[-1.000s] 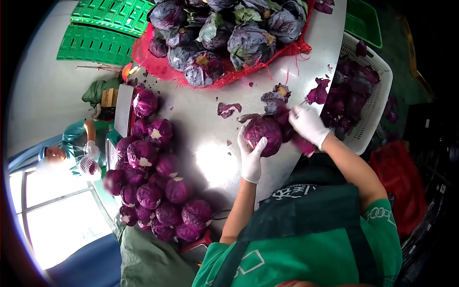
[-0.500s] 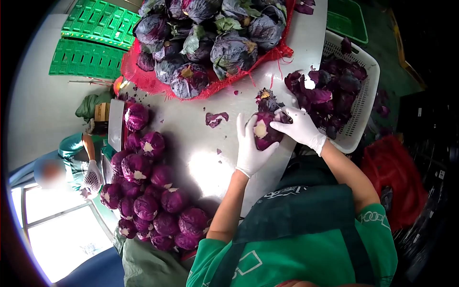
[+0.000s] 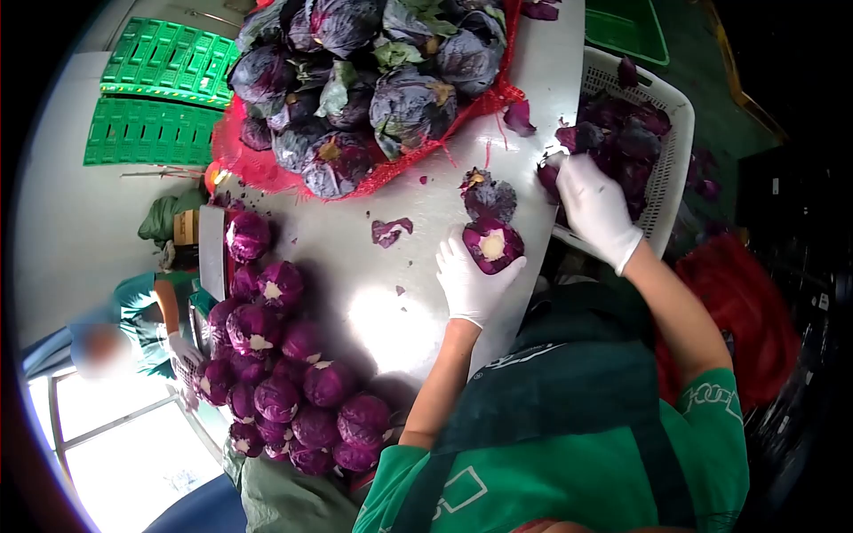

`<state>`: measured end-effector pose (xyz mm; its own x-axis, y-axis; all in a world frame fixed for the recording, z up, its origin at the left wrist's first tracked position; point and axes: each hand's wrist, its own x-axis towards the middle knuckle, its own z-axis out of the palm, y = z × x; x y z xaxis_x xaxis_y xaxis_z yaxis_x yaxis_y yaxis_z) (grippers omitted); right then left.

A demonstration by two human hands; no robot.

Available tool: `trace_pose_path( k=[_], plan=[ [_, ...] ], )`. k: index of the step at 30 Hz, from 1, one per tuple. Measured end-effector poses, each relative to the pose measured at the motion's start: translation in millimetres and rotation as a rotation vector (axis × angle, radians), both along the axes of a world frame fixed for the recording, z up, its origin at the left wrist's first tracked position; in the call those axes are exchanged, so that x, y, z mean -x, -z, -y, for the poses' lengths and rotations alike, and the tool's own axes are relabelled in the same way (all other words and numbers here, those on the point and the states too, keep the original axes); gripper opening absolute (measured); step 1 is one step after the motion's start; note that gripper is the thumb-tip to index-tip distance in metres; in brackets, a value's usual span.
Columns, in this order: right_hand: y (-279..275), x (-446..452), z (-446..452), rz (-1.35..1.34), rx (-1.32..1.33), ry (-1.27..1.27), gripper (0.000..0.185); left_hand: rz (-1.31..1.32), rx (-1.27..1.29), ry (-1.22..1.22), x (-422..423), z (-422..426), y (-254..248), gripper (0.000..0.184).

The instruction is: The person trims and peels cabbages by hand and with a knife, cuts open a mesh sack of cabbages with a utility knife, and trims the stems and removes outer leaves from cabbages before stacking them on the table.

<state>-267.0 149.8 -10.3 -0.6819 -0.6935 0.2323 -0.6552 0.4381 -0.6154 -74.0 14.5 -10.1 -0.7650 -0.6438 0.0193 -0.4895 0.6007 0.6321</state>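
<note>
White-gloved, my left hand (image 3: 474,281) is wrapped round the lower left side of a purple cabbage (image 3: 492,246) on the metal table (image 3: 342,258). The cabbage's pale cut base faces up. Just above it lies a dark trimmed leaf piece (image 3: 489,197). At the table's right edge, my right hand (image 3: 593,202), also gloved, is closed on a dark purple leaf (image 3: 550,178), beside the white basket (image 3: 682,151) of loose leaves. A torn leaf scrap (image 3: 391,231) lies left of the cabbage.
Untrimmed cabbages (image 3: 413,111) rest on a red mesh sack (image 3: 253,155) at the back. Several peeled cabbages (image 3: 276,399) are piled at the left. Another person (image 3: 142,311) stands beyond them. Green crates (image 3: 155,131) stand at upper left, a green bin (image 3: 626,28) at upper right.
My right hand has moved off the cabbage towards the basket with a leaf. The cabbage has turned so its cut base faces up, my left hand staying on it. The whole view has shifted slightly.
</note>
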Motion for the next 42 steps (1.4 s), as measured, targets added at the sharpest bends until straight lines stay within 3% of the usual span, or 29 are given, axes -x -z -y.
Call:
trace_pose_path(
  k=[1, 3, 6, 8, 21, 26, 27, 29, 33, 35, 37, 39, 42],
  plan=[
    [-5.4, -23.5, 1.0, 0.161, 0.045, -0.045, 0.028, 0.042, 0.104, -0.011, 2.7, -0.8, 0.1, 0.098],
    [-0.2, -54.3, -2.0, 0.171, -0.120, -0.130, 0.039, 0.018, 0.117, -0.007, 5.7, 2.1, 3.2, 0.099],
    [-3.4, -78.9, 4.9, 0.171, 0.046, -0.134, 0.046, 0.021, 0.024, -0.014, 3.3, 4.6, 5.2, 0.101],
    [-7.2, -84.9, 6.9, 0.133, -0.151, -0.173, 0.049, 0.025, 0.019, -0.017, 2.5, 5.4, 9.9, 0.100],
    [14.8, -85.3, 19.0, 0.014, -0.104, -0.154, 0.043, 0.087, 0.088, -0.045, 9.2, -2.0, 4.0, 0.099],
    [28.4, -85.1, 25.8, 0.149, 0.036, 0.080, 0.036, 0.115, 0.166, -0.046, 9.2, -12.1, -1.4, 0.100],
    [28.6, -73.6, 23.7, 0.193, -0.188, 0.116, 0.034, 0.129, 0.193, -0.042, 5.2, -16.7, -4.6, 0.102],
    [38.1, -55.5, 19.6, 0.253, -0.245, 0.122, 0.033, 0.081, 0.139, 0.003, -4.6, -16.9, -0.3, 0.106],
    [78.6, -3.5, 24.3, 0.390, 0.009, 0.356, 0.040, -0.038, 0.031, 0.021, -30.8, -5.4, 10.9, 0.108],
    [35.9, 11.2, 26.2, 0.759, -0.031, 0.245, 0.055, -0.018, 0.002, 0.009, -38.7, -0.6, 7.7, 0.109],
    [5.6, -15.7, 31.8, 0.531, 0.049, 0.016, 0.065, 0.014, -0.015, 0.059, -41.0, -1.2, 6.1, 0.110],
    [-18.9, -41.8, 28.8, 0.391, -0.042, -0.297, 0.074, 0.030, -0.038, 0.070, -37.3, -0.2, 3.3, 0.112],
    [-11.4, -60.3, 34.6, 0.423, -0.158, -0.377, 0.068, 0.017, -0.123, 0.170, -35.0, 5.7, 1.5, 0.113]
  ],
)
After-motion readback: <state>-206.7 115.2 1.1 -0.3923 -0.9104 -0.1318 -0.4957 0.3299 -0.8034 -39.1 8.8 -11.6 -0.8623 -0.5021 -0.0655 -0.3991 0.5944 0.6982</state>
